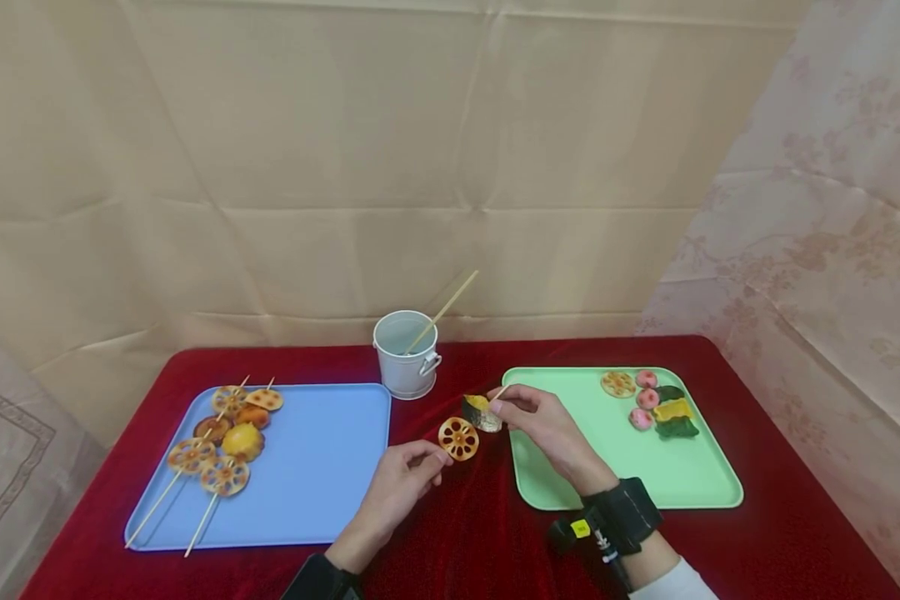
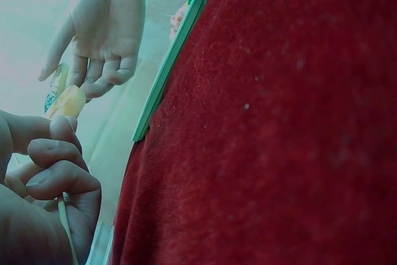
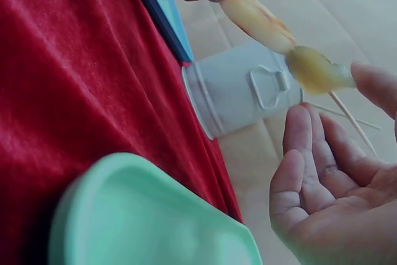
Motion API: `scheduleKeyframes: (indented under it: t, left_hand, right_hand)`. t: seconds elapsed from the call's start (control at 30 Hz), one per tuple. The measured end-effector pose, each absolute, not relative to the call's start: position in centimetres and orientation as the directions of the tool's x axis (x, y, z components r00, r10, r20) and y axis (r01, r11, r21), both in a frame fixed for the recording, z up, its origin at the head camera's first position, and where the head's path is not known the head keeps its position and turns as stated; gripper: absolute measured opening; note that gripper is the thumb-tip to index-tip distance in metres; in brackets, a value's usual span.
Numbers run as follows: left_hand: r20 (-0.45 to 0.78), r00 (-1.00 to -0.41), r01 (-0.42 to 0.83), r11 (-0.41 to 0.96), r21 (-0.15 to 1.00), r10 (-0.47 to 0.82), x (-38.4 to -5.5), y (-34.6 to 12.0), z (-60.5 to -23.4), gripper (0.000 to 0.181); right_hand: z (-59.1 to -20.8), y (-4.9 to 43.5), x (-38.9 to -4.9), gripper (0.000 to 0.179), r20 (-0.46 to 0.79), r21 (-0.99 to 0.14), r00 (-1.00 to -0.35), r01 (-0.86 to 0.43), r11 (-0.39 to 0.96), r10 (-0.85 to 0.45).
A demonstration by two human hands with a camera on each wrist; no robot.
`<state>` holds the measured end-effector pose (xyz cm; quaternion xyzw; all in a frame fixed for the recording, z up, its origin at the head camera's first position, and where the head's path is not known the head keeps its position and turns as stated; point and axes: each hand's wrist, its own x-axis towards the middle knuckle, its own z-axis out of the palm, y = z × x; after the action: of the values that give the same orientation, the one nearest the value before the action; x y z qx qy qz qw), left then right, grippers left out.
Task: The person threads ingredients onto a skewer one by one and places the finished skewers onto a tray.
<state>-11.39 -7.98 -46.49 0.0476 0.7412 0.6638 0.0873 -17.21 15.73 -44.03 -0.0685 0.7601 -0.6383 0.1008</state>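
My left hand (image 1: pixel 401 483) pinches a skewered lotus root slice (image 1: pixel 458 439) low on its stick, above the red cloth between two trays. In the left wrist view, its skewer (image 2: pixel 66 228) runs past the curled fingers. Directly beyond the slice sits a yellow piece with a dark mottled rind (image 1: pixel 482 412). My right hand (image 1: pixel 547 429) holds that piece at its far edge between thumb and forefinger; the other fingers hang loosely bent. In the right wrist view the yellow piece (image 3: pixel 316 71) meets the lotus slice (image 3: pixel 257 20), with thin stick (image 3: pixel 352 122) beyond it.
A blue tray (image 1: pixel 330 467) on the left bears two loaded skewers (image 1: pixel 210 442). The green tray (image 1: pixel 570 475) on the right holds a lotus slice (image 1: pixel 618 384), pink balls (image 1: pixel 647 398) and green and yellow pieces (image 1: pixel 673 410). Behind stands a white bucket (image 1: pixel 405 367) with a stick.
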Motion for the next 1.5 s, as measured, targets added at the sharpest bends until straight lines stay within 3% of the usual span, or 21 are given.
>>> scheduleKeyframes:
  t: [0.67,1.0,1.13,1.27,1.5]
  left_hand:
    - [-0.071,-0.981,-0.039,0.178,0.983,0.179,-11.6,-8.0,-46.7,0.017]
    - [-0.072,-0.984,-0.044,0.169,0.985,0.162,-11.5,-8.0,-46.5,0.017]
    - [-0.078,-0.986,-0.055,0.159,0.986,0.146,-11.4,-8.1,-46.5,0.016]
    - [-0.073,-0.988,-0.055,0.137,0.989,0.135,-11.4,-8.0,-46.4,0.015]
    - [-0.068,-0.987,-0.051,0.118,0.992,0.148,-11.5,-8.0,-46.6,0.016]
  right_hand:
    - [-43.5,16.4,-17.0,0.037,-0.075,-0.979,-0.957,0.017,0.202,-0.281]
    - [-41.8,19.5,-17.9,0.045,-0.03,-0.931,-0.985,-0.034,0.363,-0.17]
    - [-40.9,22.0,-19.0,0.034,0.089,-0.822,-0.987,-0.148,0.55,-0.132]
    - [-40.6,25.4,-20.1,0.022,0.199,-0.6,-0.974,-0.211,0.771,-0.112]
    - [-41.0,30.1,-21.0,0.025,0.155,-0.35,-0.978,-0.187,0.918,-0.14]
